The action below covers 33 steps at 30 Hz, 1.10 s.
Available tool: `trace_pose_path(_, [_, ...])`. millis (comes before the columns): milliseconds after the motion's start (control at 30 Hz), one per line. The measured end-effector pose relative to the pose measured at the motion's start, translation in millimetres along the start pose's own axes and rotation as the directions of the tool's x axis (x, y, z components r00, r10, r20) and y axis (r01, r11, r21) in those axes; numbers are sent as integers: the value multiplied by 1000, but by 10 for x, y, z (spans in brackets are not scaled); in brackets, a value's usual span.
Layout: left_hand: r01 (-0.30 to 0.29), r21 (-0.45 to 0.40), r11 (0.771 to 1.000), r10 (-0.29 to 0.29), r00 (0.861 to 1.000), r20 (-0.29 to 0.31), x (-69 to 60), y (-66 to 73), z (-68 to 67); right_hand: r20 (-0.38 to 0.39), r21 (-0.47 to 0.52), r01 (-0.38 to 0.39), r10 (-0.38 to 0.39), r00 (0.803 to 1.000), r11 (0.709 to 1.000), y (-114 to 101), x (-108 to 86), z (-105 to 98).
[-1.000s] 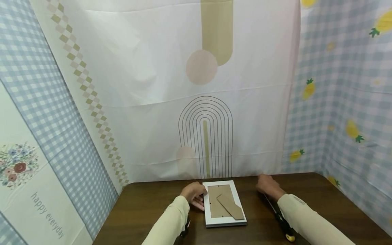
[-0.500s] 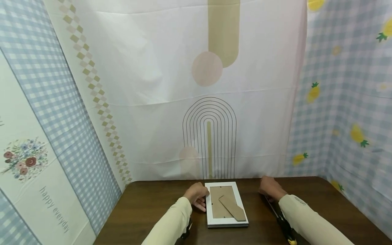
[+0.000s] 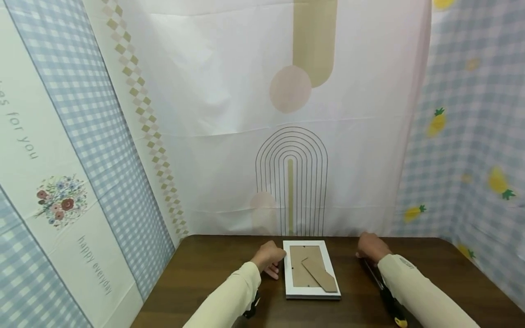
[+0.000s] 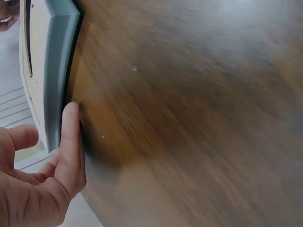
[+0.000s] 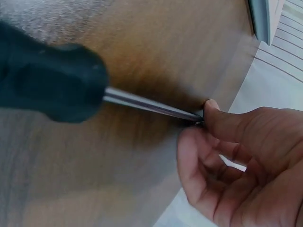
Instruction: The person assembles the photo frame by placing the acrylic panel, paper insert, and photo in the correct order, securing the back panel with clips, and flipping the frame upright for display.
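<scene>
A white picture frame (image 3: 289, 278) lies back side up on the dark wooden table, its brown backing board and slanted stand (image 3: 321, 275) showing. At the frame's left edge is my left hand (image 3: 268, 258). In the left wrist view, the thumb and a finger of that hand (image 4: 47, 182) take the frame's corner between them. To the right of the frame, my right hand (image 3: 372, 247) pinches the tip end of a screwdriver (image 5: 52, 80) between thumb and fingers. The screwdriver's metal shaft and dark handle point back toward me, with a yellow handle end (image 3: 400, 322).
The wooden table (image 3: 217, 282) has rounded far corners. Behind it hangs a white patterned cloth (image 3: 221, 182), close to the far edge. Blue checked cloths flank both sides, the right one (image 3: 463, 150) with pineapples. A dark object (image 3: 252, 307) sits at the left sleeve.
The head view has shifted, so the scene sits farther right in it. Both hands keep their places, the left at the frame's edge and the right on the screwdriver.
</scene>
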<state>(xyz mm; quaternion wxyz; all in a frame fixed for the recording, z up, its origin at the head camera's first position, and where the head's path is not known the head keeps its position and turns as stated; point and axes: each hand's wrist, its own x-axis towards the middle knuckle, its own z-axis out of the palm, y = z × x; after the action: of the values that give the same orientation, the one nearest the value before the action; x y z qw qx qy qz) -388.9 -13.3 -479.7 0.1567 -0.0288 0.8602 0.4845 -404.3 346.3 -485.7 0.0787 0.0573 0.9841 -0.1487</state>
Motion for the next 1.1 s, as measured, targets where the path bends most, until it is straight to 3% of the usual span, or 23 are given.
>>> trace_pose_path(100, [-27,19,999,27,1000,-10,-296,96,-96,-26,34,2,-1,1000,999,-205,-254,-168])
trace_pose_path(200, [-61,49,997,61,998,1,-476,94,-141,-63,34,24,-21,998,999,-338,-287,-205])
trace_pose_path(233, [-68,63,996,68,998,4,-513,89,-145,-67,35,34,-31,997,999,-348,-215,-170])
trace_pose_path(400, [-75,141,987,72,997,24,-614,76,-96,-102,55,158,-152,983,986,-199,558,239])
trace_pose_path(467, [-67,171,983,61,997,39,-655,89,-63,-91,77,188,-181,979,979,-300,623,274])
trace_pose_path(633, [-47,220,974,31,997,72,-762,114,27,-32,198,135,-131,991,971,-872,39,-5])
trace_pose_path(733, [-43,288,957,27,998,60,-815,117,84,-9,261,101,-102,995,960,-1019,-135,-59])
trace_pose_path(900, [-73,414,907,65,997,34,-893,78,138,27,292,78,-90,996,953,-1071,-160,0])
trace_pose_path(1100, [-95,433,896,97,995,18,-958,45,127,45,267,101,-117,992,959,-1062,-51,128])
